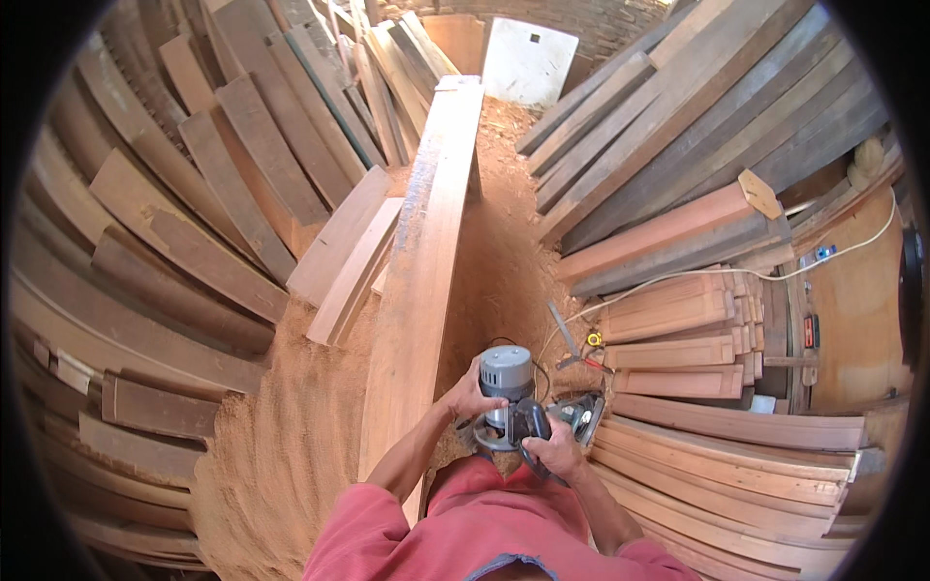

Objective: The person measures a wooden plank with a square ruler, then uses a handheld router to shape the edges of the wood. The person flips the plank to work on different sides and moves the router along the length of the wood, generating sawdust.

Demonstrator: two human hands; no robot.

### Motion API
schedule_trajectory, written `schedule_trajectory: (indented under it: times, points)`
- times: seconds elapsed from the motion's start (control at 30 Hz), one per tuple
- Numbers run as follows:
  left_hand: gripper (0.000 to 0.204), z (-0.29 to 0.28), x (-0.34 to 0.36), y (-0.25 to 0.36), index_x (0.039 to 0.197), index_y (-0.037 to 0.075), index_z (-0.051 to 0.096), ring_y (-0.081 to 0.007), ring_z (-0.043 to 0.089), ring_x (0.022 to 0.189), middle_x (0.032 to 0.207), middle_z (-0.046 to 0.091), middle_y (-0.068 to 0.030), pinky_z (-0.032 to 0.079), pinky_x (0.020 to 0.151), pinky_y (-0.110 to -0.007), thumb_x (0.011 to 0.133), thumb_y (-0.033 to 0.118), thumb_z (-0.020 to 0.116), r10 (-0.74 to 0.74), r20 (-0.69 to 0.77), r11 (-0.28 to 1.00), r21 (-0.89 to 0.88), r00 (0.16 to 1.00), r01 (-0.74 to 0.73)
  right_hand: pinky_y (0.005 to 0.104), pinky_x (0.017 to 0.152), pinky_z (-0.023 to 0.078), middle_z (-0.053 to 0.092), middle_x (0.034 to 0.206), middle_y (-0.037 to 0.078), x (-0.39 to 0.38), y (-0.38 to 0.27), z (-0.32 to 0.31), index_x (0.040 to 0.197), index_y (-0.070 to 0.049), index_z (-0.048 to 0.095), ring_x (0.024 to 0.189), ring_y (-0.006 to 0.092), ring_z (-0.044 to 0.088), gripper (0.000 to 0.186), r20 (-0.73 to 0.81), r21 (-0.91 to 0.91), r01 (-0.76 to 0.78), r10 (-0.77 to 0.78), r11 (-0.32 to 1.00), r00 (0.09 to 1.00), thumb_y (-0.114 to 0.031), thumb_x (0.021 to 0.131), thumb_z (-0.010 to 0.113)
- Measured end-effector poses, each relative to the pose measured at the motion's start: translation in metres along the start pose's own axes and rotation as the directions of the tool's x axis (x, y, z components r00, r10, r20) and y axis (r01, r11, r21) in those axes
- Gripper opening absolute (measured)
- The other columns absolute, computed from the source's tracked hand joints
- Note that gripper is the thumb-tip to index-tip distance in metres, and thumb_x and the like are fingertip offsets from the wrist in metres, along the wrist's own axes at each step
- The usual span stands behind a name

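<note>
In front of my body I hold a grey router with a black handle, just right of a long wooden plank. My left hand is closed round the left side of its motor housing. My right hand grips the black handle at the right. The router's round base hangs off the plank's right edge, not on its top face. Its bit cannot be made out. A dark power tool lies close to my right hand, partly hidden behind the router.
A yellow tape measure and a metal square lie on the right. A pale cord runs across there. Boards are stacked on the left, panelled pieces on the right. Sawdust covers the floor.
</note>
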State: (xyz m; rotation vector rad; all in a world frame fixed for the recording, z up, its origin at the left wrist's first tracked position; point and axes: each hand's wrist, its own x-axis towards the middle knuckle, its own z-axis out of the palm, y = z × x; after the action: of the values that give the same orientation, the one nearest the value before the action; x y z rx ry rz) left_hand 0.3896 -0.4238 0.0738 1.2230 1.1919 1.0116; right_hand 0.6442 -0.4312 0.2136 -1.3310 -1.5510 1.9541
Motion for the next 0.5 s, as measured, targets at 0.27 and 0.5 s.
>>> schedule_trajectory:
  times: [0.27, 0.5]
  points:
    - [0.127, 0.048, -0.085, 0.032, 0.156, -0.002, 0.022, -0.0314, 0.046, 0.141, 0.148, 0.049, -0.0203, 0.034, 0.121, -0.043, 0.062, 0.041, 0.096, 0.004, -0.112, 0.996, 0.088, 0.994, 0.006, 0.0281, 0.061, 0.053, 0.064, 0.082, 0.005, -0.07, 0.046, -0.01, 0.13, 0.001, 0.056, 0.064, 0.012, 0.062, 0.047, 0.235, 0.289, -0.091, 0.022, 0.953, 0.972, -0.007, 0.087, 0.074]
    - [0.121, 0.12, -0.116, 0.072, 0.156, 0.001, 0.03, -0.0327, 0.051, 0.138, 0.146, 0.051, -0.0217, 0.038, 0.117, -0.043, 0.061, 0.041, 0.094, 0.103, -0.119, 0.979, 0.185, 0.988, -0.08, 0.0298, 0.052, 0.053, 0.064, 0.074, 0.003, -0.143, 0.082, -0.022, 0.117, -0.004, 0.061, 0.056, 0.0125, 0.061, 0.033, 0.096, 0.256, -0.125, 0.103, 0.959, 0.99, -0.007, 0.086, 0.073]
